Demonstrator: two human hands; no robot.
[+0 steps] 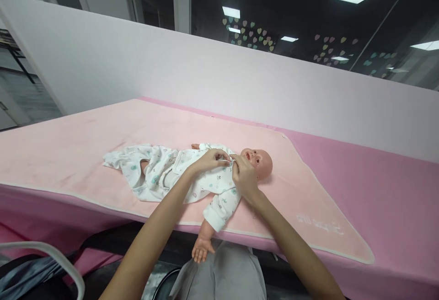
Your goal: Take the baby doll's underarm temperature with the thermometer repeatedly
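A baby doll (264, 163) lies on its back, its head to the right. It wears a white patterned romper (216, 180), whose leg end spreads out to the left. My left hand (211, 160) rests over the chest, thumb and fingers pinched on the romper near the neckline. Close beside it, my right hand (244, 174) pinches the romper's edge just below the doll's chin. The small spot between my fingertips is partly hidden. One doll arm, in its sleeve (221, 211), hangs toward me over the table edge.
Under the doll is a peach mat (85, 153) on a pink covered table (387, 190). A white partition (212, 76) stands behind, below a dark window with heart stickers. A curved white tube (51, 247) is at the lower left, near my legs (222, 275).
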